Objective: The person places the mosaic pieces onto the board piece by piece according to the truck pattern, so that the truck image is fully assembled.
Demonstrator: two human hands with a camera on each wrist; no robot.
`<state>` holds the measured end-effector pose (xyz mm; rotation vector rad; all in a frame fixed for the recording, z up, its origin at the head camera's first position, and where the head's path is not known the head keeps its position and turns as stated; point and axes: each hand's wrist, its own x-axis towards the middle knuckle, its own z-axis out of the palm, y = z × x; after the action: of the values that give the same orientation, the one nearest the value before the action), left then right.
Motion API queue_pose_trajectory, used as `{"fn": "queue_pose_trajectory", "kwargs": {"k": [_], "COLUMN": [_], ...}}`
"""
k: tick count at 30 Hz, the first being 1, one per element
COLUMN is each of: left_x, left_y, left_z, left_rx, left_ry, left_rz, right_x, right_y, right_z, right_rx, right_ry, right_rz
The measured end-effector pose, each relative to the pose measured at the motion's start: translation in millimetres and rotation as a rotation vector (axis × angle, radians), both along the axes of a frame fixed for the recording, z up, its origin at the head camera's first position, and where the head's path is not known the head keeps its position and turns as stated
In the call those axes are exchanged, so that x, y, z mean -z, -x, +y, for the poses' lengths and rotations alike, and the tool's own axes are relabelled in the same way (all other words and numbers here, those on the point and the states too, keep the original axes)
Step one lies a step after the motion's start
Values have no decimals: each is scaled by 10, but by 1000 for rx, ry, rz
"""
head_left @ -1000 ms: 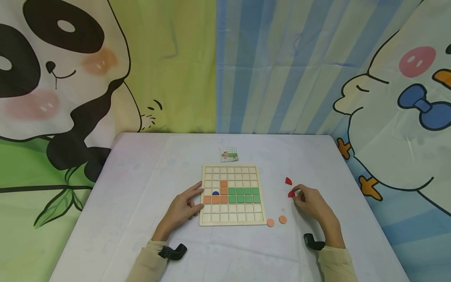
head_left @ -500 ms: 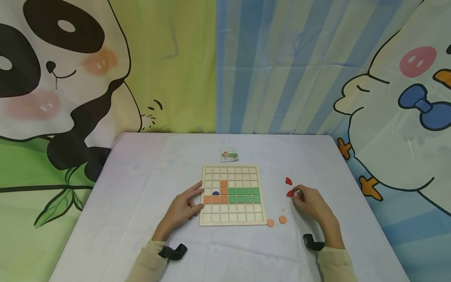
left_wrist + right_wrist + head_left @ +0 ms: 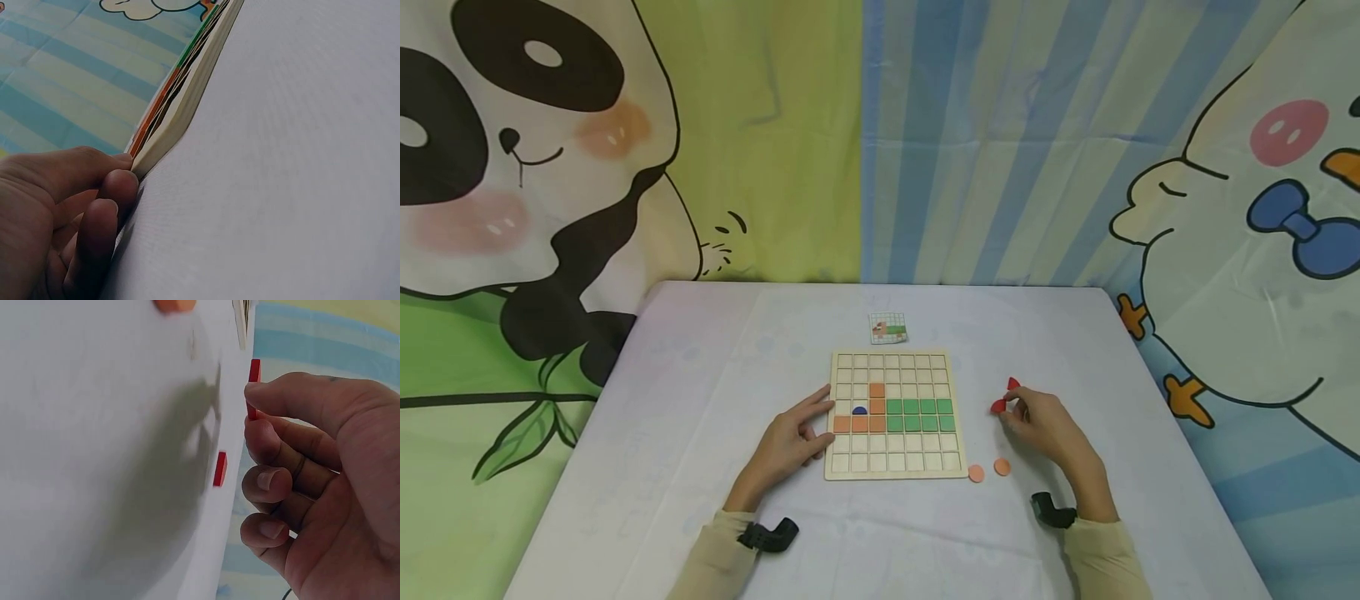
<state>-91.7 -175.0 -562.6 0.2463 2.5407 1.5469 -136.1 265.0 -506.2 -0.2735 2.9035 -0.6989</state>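
Observation:
A square wooden grid board (image 3: 895, 463) lies on the table, with orange and green square tiles and a dark blue half-round piece on it. My left hand (image 3: 786, 440) rests at its left edge, finger and thumb spread apart and touching the side. In the left wrist view, fingertips (image 3: 128, 175) meet the board's edge (image 3: 184, 119). Right of the board, my right hand (image 3: 1048, 425) pinches a red fan-shaped piece (image 3: 997, 406) between thumb and finger. The right wrist view shows this red piece (image 3: 254, 372) raised off the table. A second red piece (image 3: 1013, 383) lies just beyond that hand.
Two round orange pieces (image 3: 976, 473) lie by the board's lower right corner. A small printed card (image 3: 888, 328) with a grid picture lies behind the board. Cartoon-printed curtains (image 3: 985, 142) hang behind the white-covered table (image 3: 700, 367).
My right hand has moved left toward the board, carrying the red piece it pinches. My left hand and the board have stayed in place.

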Motion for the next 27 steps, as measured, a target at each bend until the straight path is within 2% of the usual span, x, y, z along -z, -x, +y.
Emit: {"fn": "queue_pose_trajectory", "kwargs": {"k": [12, 27], "left_x": [8, 20], "left_y": [-1, -2], "left_z": [0, -6], "left_rx": [4, 2], "left_ry": [2, 3], "left_rz": [9, 8], "right_x": [-24, -79], "right_y": [90, 195], "right_z": [-270, -721], "right_rx": [-123, -174], "right_ry": [34, 61], "right_rz": [72, -6]}}
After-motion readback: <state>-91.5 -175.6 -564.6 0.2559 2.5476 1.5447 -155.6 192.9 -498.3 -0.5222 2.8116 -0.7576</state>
